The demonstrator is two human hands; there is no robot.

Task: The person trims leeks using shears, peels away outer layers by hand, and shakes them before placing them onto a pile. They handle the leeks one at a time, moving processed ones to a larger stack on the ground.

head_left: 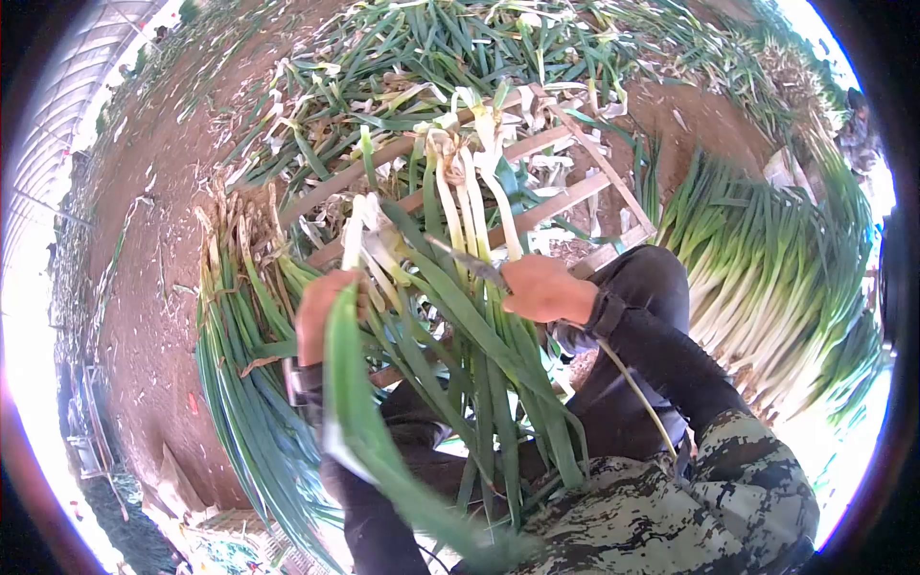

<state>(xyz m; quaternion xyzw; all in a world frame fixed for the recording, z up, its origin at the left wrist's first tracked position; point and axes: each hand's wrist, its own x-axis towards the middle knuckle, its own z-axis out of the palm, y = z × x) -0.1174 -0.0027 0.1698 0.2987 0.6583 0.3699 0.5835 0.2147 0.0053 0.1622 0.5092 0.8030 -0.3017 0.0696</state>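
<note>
My left hand [326, 311] is closed around a leek [353, 233]. Its white end points up and away from me, and its long green leaves hang blurred toward my lap. In my right hand [548, 289] is a knife [470, 261], its narrow grey blade pointing left. The blade lies over a bunch of leeks [470, 206], whose pale root ends rest on a wooden frame [565, 203]. Their leaves drape across my legs. The fingers of my right hand are wrapped round the handle, which they hide.
A pile of untrimmed leeks [244, 287] lies at my left. On the right is a large row of leeks [767, 268] with white stems. Leaf scraps [450, 48] cover the soil [153, 316] beyond the frame. A thin tube [637, 393] runs below my right forearm.
</note>
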